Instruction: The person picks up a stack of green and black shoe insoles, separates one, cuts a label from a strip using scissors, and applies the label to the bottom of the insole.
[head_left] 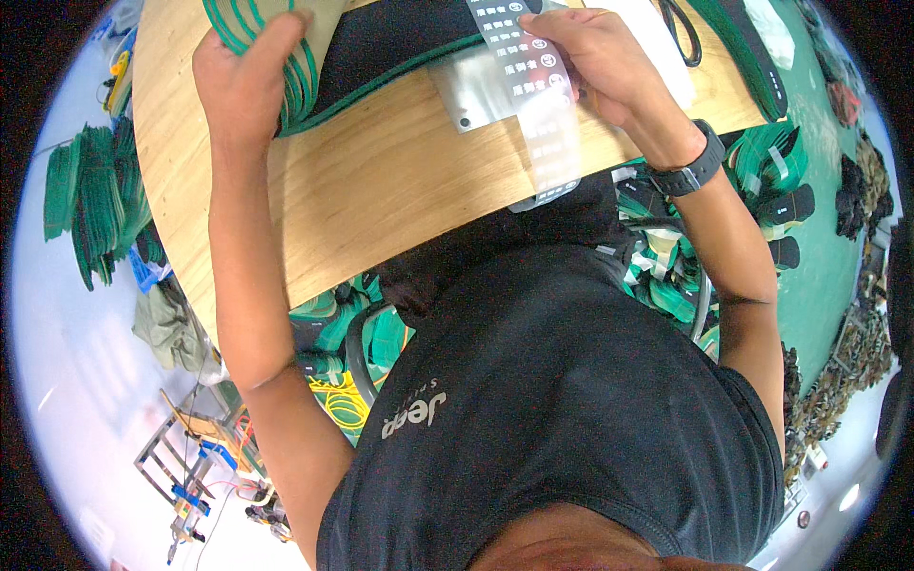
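Note:
My left hand (246, 81) is closed round a fanned stack of beige layers with green edges (309, 43), at the upper left of the table. Right of it lies a long black piece with a green edge (400, 48). My right hand (609, 62) pinches a clear label strip (543, 105) with rows of white print between thumb and fingers. The strip crosses the right end of the black piece and hangs past the table's near edge. Under the strip, a shiny metal plate (471, 93) sits on the wooden table (381, 200).
Another black, green-edged piece (738, 52) lies at the table's right side, near a dark cable loop (687, 38). Bundles of green pieces (776, 157) fill the space below right. More green strips (90, 200) hang at the left. A metal frame (171, 457) stands lower left.

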{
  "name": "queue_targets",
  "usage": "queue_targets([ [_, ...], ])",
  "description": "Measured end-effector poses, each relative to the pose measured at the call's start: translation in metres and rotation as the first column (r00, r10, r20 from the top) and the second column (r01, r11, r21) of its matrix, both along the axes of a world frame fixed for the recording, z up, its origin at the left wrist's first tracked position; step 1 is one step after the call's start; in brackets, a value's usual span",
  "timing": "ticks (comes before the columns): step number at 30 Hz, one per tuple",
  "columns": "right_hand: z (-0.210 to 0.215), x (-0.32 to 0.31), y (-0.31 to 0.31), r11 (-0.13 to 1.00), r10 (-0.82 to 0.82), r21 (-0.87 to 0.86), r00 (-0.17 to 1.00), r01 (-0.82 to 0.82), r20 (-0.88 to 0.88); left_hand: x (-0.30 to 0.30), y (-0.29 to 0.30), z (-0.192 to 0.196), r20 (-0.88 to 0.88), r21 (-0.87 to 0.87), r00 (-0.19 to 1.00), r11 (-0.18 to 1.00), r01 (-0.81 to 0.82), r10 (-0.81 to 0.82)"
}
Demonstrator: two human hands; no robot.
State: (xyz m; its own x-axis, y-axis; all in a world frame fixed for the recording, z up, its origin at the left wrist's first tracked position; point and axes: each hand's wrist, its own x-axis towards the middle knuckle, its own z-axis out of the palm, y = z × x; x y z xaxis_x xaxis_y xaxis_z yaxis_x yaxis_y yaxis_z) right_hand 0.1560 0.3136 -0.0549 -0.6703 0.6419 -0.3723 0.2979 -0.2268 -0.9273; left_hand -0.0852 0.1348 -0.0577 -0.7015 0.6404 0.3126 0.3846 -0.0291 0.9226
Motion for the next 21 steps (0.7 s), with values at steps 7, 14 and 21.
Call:
queue_targets([
  [7,-0.008,0.006,0.008,0.995,0.099,0.015,0.994,-0.098,-0.054,0.012,0.0,0.011,-0.003,-0.102,0.999,0.994,-0.041,0.041],
  [14,-0.015,0.003,0.003,0.998,0.055,-0.01,0.99,-0.056,-0.13,0.027,0.005,0.013,-0.076,-0.064,0.997,0.997,-0.037,0.032],
  [21,-0.014,0.003,-0.003,0.999,0.04,0.003,0.991,-0.04,-0.128,0.052,0.015,0.02,-0.364,-0.506,0.895,0.861,0.041,-0.256],
])
